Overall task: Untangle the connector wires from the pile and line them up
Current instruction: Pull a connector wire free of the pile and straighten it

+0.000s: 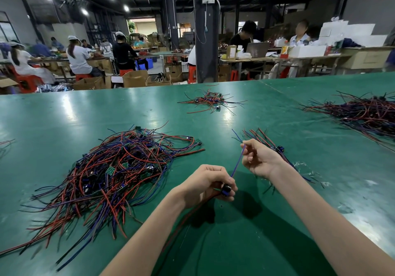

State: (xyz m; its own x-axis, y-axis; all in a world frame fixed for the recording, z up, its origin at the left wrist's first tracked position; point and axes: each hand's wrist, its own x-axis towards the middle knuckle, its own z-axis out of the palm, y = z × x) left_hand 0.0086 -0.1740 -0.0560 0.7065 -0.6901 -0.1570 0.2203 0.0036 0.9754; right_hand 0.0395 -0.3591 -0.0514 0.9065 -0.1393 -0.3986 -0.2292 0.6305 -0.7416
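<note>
A big tangled pile of red, blue and black connector wires (119, 168) with small green boards lies on the green table, left of my hands. My left hand (207, 183) grips a dark connector piece (226, 189) above the table. A blue wire (238, 163) runs up from it to my right hand (258, 158), which pinches the wire's upper end between thumb and forefinger. A red wire (181, 226) hangs down from the left hand. Behind my right hand lies a small group of wires (263, 138) laid roughly side by side.
A small wire heap (211, 100) sits farther back at the centre, and a large dark heap (363, 113) at the far right. The green table (74, 108) ends at a far edge; beyond it, people sit at benches among cardboard boxes and a dark pillar (206, 29).
</note>
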